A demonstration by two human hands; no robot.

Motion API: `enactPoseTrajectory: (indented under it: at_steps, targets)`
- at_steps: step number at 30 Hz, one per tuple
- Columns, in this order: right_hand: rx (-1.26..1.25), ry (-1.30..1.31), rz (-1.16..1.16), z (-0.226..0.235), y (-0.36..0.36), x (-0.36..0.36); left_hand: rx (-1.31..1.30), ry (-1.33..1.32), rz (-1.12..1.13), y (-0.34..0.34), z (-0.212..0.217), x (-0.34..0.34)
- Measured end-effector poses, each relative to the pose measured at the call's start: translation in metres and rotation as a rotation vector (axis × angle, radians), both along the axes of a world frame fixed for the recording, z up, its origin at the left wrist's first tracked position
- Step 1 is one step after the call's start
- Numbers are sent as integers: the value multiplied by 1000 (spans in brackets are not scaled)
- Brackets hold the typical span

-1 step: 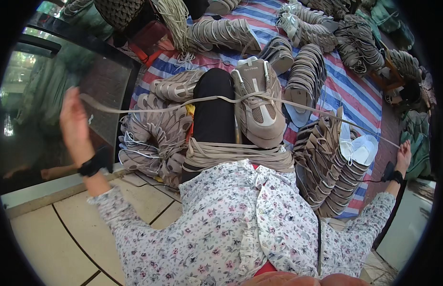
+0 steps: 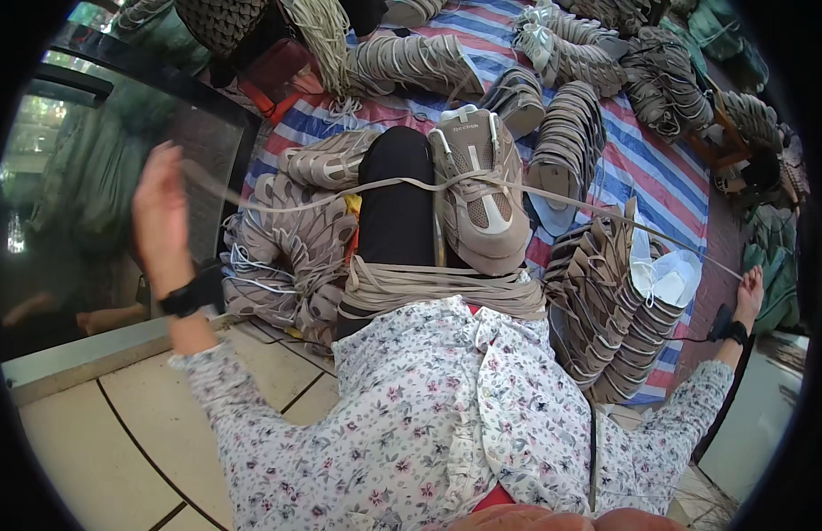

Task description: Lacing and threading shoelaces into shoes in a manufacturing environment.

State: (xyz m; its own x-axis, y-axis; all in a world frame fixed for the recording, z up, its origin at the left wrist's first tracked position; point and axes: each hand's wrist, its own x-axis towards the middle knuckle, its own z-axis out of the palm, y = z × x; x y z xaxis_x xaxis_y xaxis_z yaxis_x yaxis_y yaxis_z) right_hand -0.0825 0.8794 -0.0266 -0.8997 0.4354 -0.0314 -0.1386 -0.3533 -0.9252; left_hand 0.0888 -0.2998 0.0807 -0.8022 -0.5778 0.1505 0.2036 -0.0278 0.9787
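A beige sneaker point(image 2: 478, 190) lies sole-down on my lap beside my black-trousered knee point(image 2: 393, 199). A long beige lace point(image 2: 597, 205) runs through the shoe and stretches out to both sides. My left hand point(image 2: 159, 221) is raised far to the left, pinching one end of the lace. My right hand point(image 2: 749, 294) is stretched far to the right, gripping the other end. Both wrists wear black bands. A thick bundle of beige laces point(image 2: 437, 285) lies across my lap below the shoe.
Stacks of beige shoe uppers point(image 2: 606, 292) stand at my right, with more piles point(image 2: 296, 239) at my left and several more on a striped tarp point(image 2: 668, 177) ahead. A dark glass panel point(image 2: 92, 177) is at left. Tiled floor point(image 2: 101, 425) is at lower left.
My left hand has shifted slightly to the right while keeping the lace taut. The right hand and the shoe stay where they were.
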Motion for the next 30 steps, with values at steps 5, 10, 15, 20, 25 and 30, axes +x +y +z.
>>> enactPoseTrajectory:
  at_steps: [5, 10, 15, 20, 25, 30]
  targets:
    - [52, -45, 43, 9, 46, 57, 32, -249, -499, 171, -84, -82]
    - [201, -181, -27, 0, -3, 91, -92, -460, -684, 248, -119, -96]
    - [361, -317, 79, -40, -206, 59, -325, -496, -636, 266, -112, -83]
    - [507, -272, 469, -48, -427, 23, -481, -505, -574, 273, -108, -78]
    - [417, -195, 716, -19, -581, 15, -502, -554, -492, 275, -107, -75]
    - [276, -148, 870, -14, -628, 8, -527, -555, -487, 277, -111, -82]
